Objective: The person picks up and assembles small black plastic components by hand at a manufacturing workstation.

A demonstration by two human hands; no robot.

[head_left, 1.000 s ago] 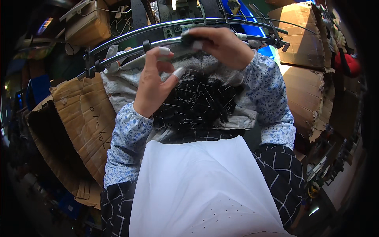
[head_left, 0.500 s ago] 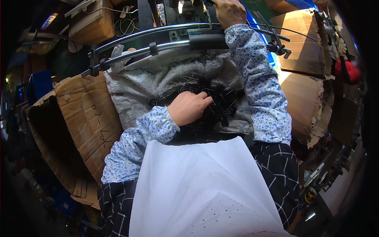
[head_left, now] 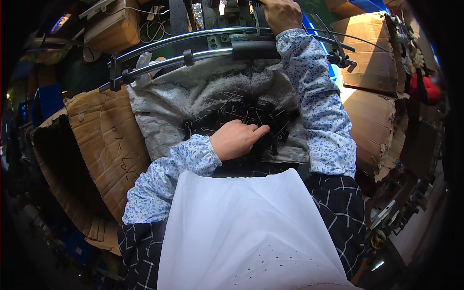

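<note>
On a grey cloth in front of me lies a pile of small black-bristled wire brushes, several with thin wire stems ending in loops. My left hand is over the near part of this pile, palm down. Its fingers are curled and drawn together; what they grip, if anything, is hidden beneath them. My right hand reaches far forward to a metal machine beyond the rails. Its fingers are bent beside a small dark bristly piece at the top edge, and their tips are partly hidden.
Two curved metal rails cross between the cloth and the machine; a black sleeve covers part of one. An open cardboard box stands at left, with more cardboard boxes at right. A white cloth covers my lap.
My left hand has drawn back a little toward me and slightly right over the brushes. My right hand stays at the machine, nearly unmoved.
</note>
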